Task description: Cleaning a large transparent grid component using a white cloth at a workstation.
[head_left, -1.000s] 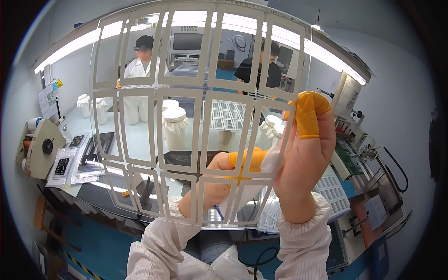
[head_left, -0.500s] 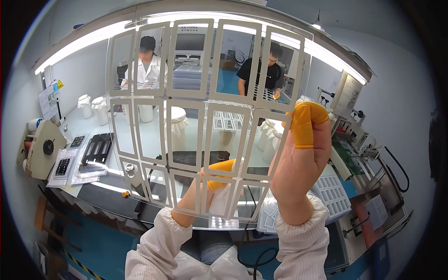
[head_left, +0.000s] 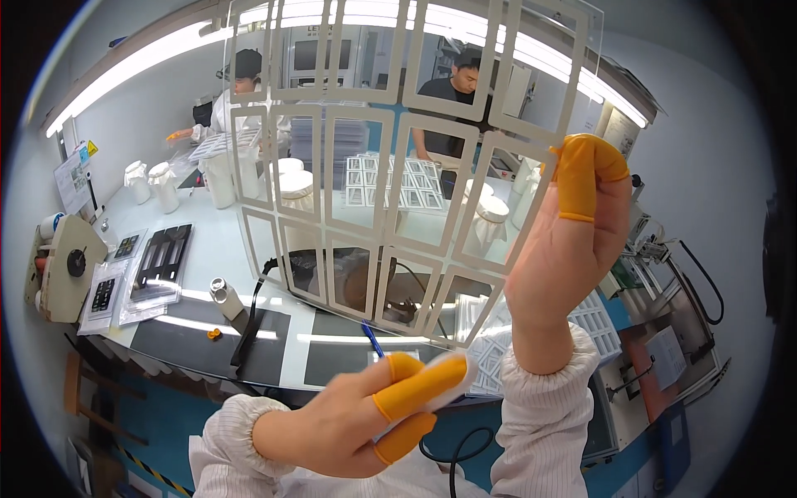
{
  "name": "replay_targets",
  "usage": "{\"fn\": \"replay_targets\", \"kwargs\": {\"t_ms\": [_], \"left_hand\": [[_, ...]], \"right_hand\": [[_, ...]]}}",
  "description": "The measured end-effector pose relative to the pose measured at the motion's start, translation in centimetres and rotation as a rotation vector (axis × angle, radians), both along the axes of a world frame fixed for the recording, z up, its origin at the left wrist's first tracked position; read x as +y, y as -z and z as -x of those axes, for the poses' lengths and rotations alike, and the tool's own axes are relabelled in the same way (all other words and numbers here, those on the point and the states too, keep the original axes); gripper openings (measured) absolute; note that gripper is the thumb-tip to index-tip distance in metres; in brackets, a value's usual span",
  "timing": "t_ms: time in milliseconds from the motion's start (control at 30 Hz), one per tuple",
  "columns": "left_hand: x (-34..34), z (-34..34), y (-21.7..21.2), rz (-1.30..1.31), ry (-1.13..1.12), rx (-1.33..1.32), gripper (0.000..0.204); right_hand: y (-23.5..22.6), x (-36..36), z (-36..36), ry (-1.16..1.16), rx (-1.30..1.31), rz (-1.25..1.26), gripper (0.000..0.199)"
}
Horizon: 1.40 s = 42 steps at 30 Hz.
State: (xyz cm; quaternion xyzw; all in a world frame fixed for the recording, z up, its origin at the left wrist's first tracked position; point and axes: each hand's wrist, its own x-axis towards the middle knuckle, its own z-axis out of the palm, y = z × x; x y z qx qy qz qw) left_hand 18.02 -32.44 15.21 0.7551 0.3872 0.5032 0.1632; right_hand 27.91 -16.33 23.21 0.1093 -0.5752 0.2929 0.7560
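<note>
A large clear sheet bearing rows of light-grey rectangular frames (head_left: 440, 124) stands upright before me, its top cut off by the picture's upper edge. My right hand (head_left: 564, 241), with yellow-orange finger cots, pinches it at its right edge. Below the sheet and apart from it is my left hand (head_left: 336, 419), also in finger cots. Its fingers close on a folded white wipe (head_left: 463, 383), mostly hidden behind the cots. The bench and two people show through the sheet's clear parts.
Stacked white frame sheets (head_left: 490, 328) lie below my right wrist. A small bottle (head_left: 226, 297), loose finger cots (head_left: 214, 334), a blue pen (head_left: 371, 339) and black trays (head_left: 162, 261) are on the bench. Cloth-covered jars (head_left: 163, 187) stand farther back. Two people are at the far side.
The sheet has gone up and to the right with my right hand. My left hand has come down from behind it, carrying the wipe. The person at the far left now reaches sideways.
</note>
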Motion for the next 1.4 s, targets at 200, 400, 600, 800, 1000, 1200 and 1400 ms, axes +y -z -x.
{"fn": "replay_targets", "kwargs": {"t_ms": [200, 400, 600, 800, 1000, 1200, 1400], "left_hand": [[4.3, 0.0, -2.7, -0.705, -0.703, 0.296, 0.039], [4.6, -1.9, -2.8, -0.671, -0.711, 0.341, 0.052], [3.7, -1.5, -1.8, -0.648, -0.614, 0.357, 0.046], [1.8, -0.5, -0.9, -0.491, -0.567, 0.296, 0.047], [0.4, 0.6, -0.4, -0.524, -0.597, 0.258, 0.050], [-0.8, 0.6, -0.3, -0.527, -0.588, 0.263, 0.044], [-2.3, 1.1, -0.5, -0.513, -0.594, 0.277, 0.038]], "right_hand": [[0.4, -0.7, 0.5, -0.006, -0.002, -0.017, 0.014], [0.6, -2.3, 0.9, -0.110, -0.028, 0.062, 0.011], [1.0, -1.5, 0.7, -0.096, -0.023, 0.040, 0.013], [3.0, -1.3, 0.6, -0.045, -0.057, 0.031, 0.012], [5.8, -1.9, -0.6, 0.072, -0.111, 0.019, 0.013], [6.5, -2.2, -0.6, 0.173, -0.047, -0.014, 0.015], [7.2, -1.9, -0.7, 0.162, -0.055, -0.023, 0.016]]}}
